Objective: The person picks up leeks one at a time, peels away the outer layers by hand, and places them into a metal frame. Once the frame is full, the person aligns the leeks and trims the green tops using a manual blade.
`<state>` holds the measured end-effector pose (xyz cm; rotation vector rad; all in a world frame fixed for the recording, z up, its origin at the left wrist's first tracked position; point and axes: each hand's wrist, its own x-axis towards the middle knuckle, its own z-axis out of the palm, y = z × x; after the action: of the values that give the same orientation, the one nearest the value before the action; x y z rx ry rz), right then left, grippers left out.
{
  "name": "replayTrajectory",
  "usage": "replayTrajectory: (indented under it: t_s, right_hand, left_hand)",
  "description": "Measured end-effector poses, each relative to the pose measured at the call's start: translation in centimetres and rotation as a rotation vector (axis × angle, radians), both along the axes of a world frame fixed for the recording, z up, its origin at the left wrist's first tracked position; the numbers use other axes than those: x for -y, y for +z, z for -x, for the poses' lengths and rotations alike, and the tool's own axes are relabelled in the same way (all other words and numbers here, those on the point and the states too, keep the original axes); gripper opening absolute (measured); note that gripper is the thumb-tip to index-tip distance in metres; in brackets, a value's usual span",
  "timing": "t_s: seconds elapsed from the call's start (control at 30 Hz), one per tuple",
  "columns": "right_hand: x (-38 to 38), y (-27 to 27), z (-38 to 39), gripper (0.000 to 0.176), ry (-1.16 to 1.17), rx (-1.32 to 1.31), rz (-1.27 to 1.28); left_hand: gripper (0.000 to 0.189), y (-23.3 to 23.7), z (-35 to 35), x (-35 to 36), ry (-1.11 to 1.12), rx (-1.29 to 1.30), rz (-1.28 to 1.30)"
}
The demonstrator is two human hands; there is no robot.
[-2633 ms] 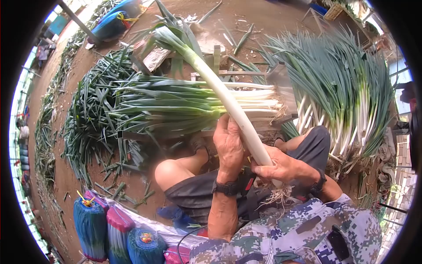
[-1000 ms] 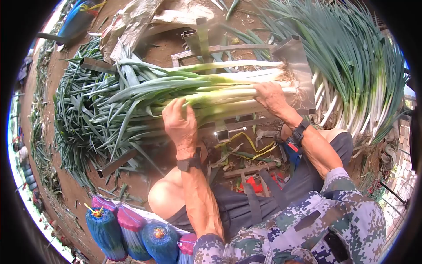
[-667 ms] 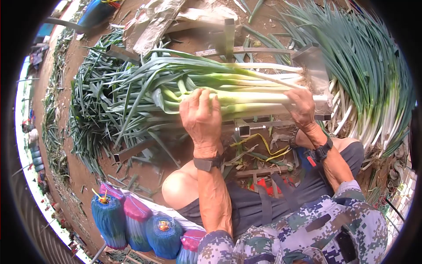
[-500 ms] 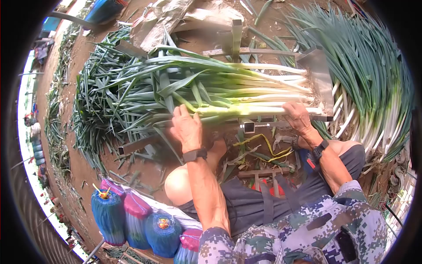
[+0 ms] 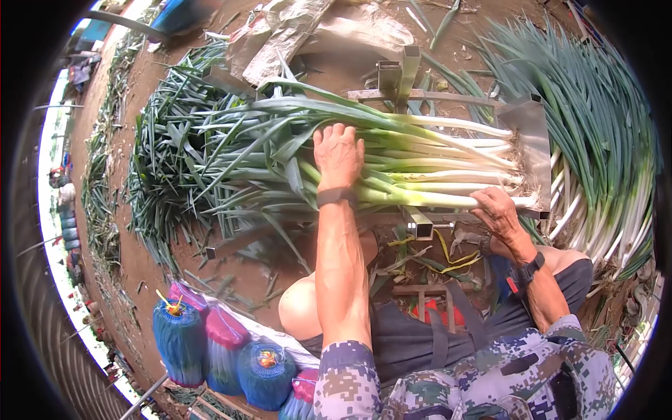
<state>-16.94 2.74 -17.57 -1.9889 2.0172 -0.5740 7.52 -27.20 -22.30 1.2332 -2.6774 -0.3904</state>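
Note:
A pile of green onions lies across a metal frame, white stems to the right and green leaves to the left. My left hand rests on top of the pile where the stems turn green. Its fingers bend lightly over the leaves, thumb a little apart, and it does not close round a stem. At the near edge, my right hand has its fingers curled on the white stem of the nearest green onion, close to the roots. The roots line up near an upright metal plate at the frame's right end.
More green onions are heaped on the right. Blue and pink net bundles stand at lower left. Metal posts rise behind the pile, and a square tube end juts out in front. Pale sacking lies beyond.
My left hand has moved from the pile's near edge up and across onto its middle. My right hand stays at the nearest stem's white end. The whole view has shifted slightly.

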Motion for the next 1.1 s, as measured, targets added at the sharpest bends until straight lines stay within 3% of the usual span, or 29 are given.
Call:
replayTrajectory:
  t_s: [0.03, 0.17, 0.3, 0.4, 0.53, 0.63, 0.73, 0.8, 0.87, 0.97, 1.1]
  right_hand:
    - [-0.2, -0.1, -0.1, 0.04, -0.032, -0.001, -0.014]
    - [-0.2, -0.9, -0.2, 0.039, -0.042, -0.055, 0.033]
    - [-0.2, -2.1, 0.3, 0.04, -0.082, -0.097, 0.026]
    - [-0.1, -2.1, 0.5, 0.039, -0.053, -0.118, 0.034]
    - [0.2, -1.4, 0.3, 0.04, -0.061, -0.128, 0.02]
    - [0.2, -4.7, 1.5, 0.039, -0.052, -0.111, -0.069]
    - [0.1, -5.1, 1.1, 0.042, -0.097, -0.121, -0.09]
    - [-0.2, -5.6, 0.5, 0.04, -0.15, -0.135, -0.068]
    - [-0.4, -5.4, 0.2, 0.04, -0.163, -0.12, -0.055]
    - [-0.3, -4.3, -0.2, 0.037, -0.168, -0.093, -0.075]
    - [-1.0, -5.9, -0.6, 0.033, -0.29, -0.031, -0.082]
  left_hand:
    - [0.034, -0.6, -0.4, 0.3, 0.05, -0.03, 0.138]
    - [0.03, -0.5, -3.1, 2.6, 0.224, 0.298, 0.222]
    - [0.037, 2.0, -6.2, 2.2, 0.332, 0.504, 0.059]
    - [0.039, 2.4, -8.3, 0.8, 0.474, 0.443, 0.057]
    - [0.055, 3.0, -10.4, -0.7, 0.772, 0.249, -0.141]
    - [0.05, 1.9, -10.8, -0.3, 0.747, 0.292, -0.191]
    - [0.038, 3.8, -9.8, -0.6, 0.611, 0.225, -0.096]
    - [0.017, 2.7, -7.9, -2.8, 0.359, -0.049, 0.261]
    - [0.01, 2.5, -4.9, -5.8, 0.072, -0.305, 0.261]
    - [0.009, -0.4, -2.4, -10.0, -0.099, -0.393, 0.038]
    - [0.005, -3.7, -0.9, -12.4, 0.138, -0.4, 0.201]
